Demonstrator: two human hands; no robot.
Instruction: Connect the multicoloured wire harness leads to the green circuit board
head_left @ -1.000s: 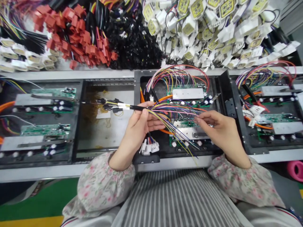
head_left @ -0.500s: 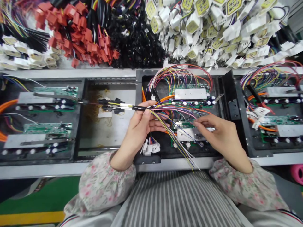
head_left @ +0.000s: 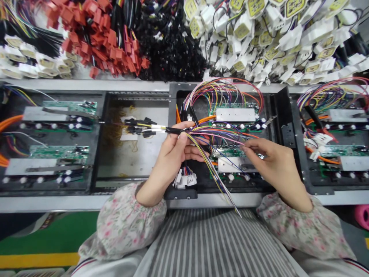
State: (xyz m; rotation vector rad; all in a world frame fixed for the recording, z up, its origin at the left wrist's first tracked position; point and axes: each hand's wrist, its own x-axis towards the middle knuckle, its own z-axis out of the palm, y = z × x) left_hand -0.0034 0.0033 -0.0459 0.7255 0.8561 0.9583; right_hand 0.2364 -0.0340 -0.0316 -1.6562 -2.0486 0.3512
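Observation:
My left hand (head_left: 177,150) pinches a wire harness (head_left: 172,130) at its black sleeve, thumb on top. From the sleeve, black connectors (head_left: 135,127) stick out to the left. Loose coloured wires fan out to the right, and a yellow and white bunch (head_left: 215,175) hangs toward the front edge. My right hand (head_left: 266,156) is closed, with thumb and forefinger pinching a pink wire (head_left: 230,141) from the fan. Below both hands lie green circuit boards with silver heat sinks (head_left: 235,114). White plugs (head_left: 185,179) hang just below my left hand.
Black fixtures with more circuit boards stand at left (head_left: 63,152) and right (head_left: 346,150). Along the back are piled red connectors (head_left: 95,38), black connectors (head_left: 170,42) and white connectors (head_left: 268,38). A metal rail (head_left: 72,207) runs along the front.
My right hand has shifted slightly right, and the pink wire looks straighter. The hanging yellow and white wires lie closer together. The whole view has shifted a little.

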